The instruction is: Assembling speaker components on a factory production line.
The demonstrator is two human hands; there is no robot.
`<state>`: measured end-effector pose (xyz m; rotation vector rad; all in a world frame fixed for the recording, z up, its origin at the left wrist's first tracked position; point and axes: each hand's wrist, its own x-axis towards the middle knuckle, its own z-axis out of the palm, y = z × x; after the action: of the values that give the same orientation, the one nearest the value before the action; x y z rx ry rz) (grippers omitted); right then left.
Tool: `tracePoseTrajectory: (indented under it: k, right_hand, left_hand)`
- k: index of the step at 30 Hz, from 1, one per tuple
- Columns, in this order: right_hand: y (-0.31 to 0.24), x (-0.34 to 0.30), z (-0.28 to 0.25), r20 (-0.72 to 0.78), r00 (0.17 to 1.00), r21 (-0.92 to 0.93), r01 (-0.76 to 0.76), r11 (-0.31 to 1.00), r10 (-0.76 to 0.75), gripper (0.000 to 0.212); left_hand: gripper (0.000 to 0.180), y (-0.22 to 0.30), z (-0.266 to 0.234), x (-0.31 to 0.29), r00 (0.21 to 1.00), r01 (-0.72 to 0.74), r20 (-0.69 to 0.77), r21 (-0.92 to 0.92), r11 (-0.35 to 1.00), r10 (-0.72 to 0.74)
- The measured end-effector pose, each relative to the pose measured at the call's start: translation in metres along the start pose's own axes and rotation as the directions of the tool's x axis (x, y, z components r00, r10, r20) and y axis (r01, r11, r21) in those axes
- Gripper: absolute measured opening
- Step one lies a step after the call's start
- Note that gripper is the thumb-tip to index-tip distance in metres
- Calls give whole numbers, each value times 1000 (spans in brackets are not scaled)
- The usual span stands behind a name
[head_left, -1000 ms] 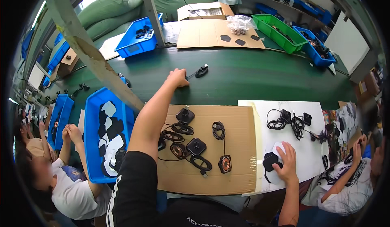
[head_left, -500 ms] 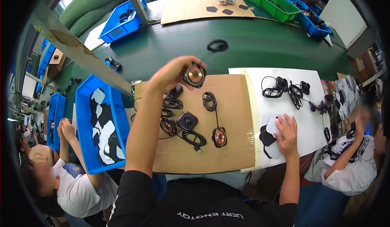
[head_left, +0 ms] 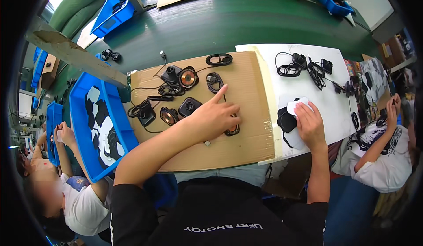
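My left hand (head_left: 218, 116) reaches over the cardboard sheet (head_left: 251, 147), index finger stretched out and the others bent down. Beneath its fingertips lies a black coil unit (head_left: 232, 131) with a copper centre, partly hidden; I see no grip on it. Another copper coil unit (head_left: 187, 77) lies beyond the hand among cables, and a third (head_left: 168, 116) is nearer my forearm, next to a square black device (head_left: 190, 107). My right hand (head_left: 310, 125) has its fingers closed on the edge of a white pad (head_left: 298, 106), above black pads (head_left: 287, 120).
A blue bin (head_left: 128, 133) of black and white pads stands at my left. Cabled black devices (head_left: 299, 61) lie on the white sheet (head_left: 260, 48) at right. Coiled black cables (head_left: 219, 59) rest at the cardboard's far edge. People work on both sides.
My left hand has set the coil unit down among the cables and moved right and nearer, over another one. My right hand stays at the white pad, fingers closer together. The view has shifted.
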<state>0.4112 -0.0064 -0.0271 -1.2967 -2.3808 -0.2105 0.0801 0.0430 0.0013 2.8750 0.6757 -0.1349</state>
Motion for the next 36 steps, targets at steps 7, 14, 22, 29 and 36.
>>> tracePoseTrajectory:
  k: [7, 14, 22, 29, 36]
  right_hand:
    - [-7, 0, -9, -94, 990, 121, -91, 988, 103, 20]
    - [-96, 17, -7, -120, 993, 691, 99, 716, -22, 18]
    - [-152, 93, 41, 408, 884, 841, -269, 469, -226, 18]
    - [-115, 71, 8, 406, 785, 800, -553, 233, 468, 29]
    - [-149, 12, -17, 359, 740, 831, -531, 167, 569, 39]
  left_hand:
    - [57, 27, -58, -9, 875, 117, -391, -401, 909, -285]
    - [57, 91, -78, -102, 648, 423, -483, -416, 805, -589]
    - [76, 85, -7, -122, 622, 633, -348, -305, 712, -702]
    - [74, 83, 42, -48, 658, 459, -482, -351, 816, -578]
    - [44, 118, 10, -52, 564, -65, -398, -895, 441, -724]
